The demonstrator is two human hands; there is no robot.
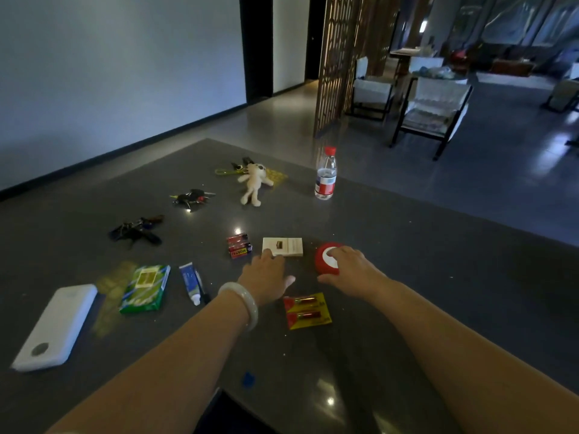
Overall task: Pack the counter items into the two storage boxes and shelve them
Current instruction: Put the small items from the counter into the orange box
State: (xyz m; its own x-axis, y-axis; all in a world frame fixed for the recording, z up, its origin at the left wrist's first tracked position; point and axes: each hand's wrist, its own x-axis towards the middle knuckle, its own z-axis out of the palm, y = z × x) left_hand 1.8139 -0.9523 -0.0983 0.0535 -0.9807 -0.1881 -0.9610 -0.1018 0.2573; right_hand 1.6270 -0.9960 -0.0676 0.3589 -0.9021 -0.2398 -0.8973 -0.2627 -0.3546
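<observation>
Small items lie spread over a dark counter (407,277). My left hand (266,277), with a pale bangle on its wrist, touches the near edge of a white flat box (286,245) with its fingertips, thumb spread aside. My right hand (347,269) lies over a red round case (324,261), fingers across its top and thumb at its near side. A yellow-red battery card (308,311) sits between my wrists. A small red battery pack (238,245) lies left of the white box. No storage box is in view.
To the left lie a blue-white tube (191,283), a green packet (145,288) and a white power bank (56,327). Further back are two key bunches (136,230) (191,197), a plush rabbit (253,183) and a water bottle (326,175). Chairs (432,104) stand beyond the counter.
</observation>
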